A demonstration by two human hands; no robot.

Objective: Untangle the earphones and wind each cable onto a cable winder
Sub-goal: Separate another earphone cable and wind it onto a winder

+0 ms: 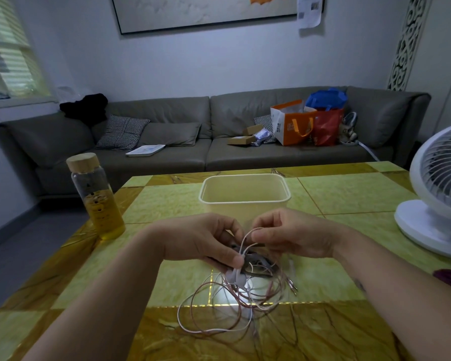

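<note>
A tangle of thin earphone cables [227,306], white and pinkish-brown, lies in loops on the green and yellow table [94,290] just below my hands. My left hand [201,241] grips a dark flat cable winder [255,264], with its thumb pressing a white cable against it. A white earbud [235,277] hangs just under that thumb. My right hand [294,235] pinches a white cable loop [248,235] above the winder. Two metal plugs [292,285] lie to the right of the tangle.
A cream plastic tub [245,201] stands just beyond my hands. A glass bottle [97,199] with yellow liquid and a wooden lid is at the left. A white fan [438,194] occupies the table's right edge. A grey sofa lies behind the table.
</note>
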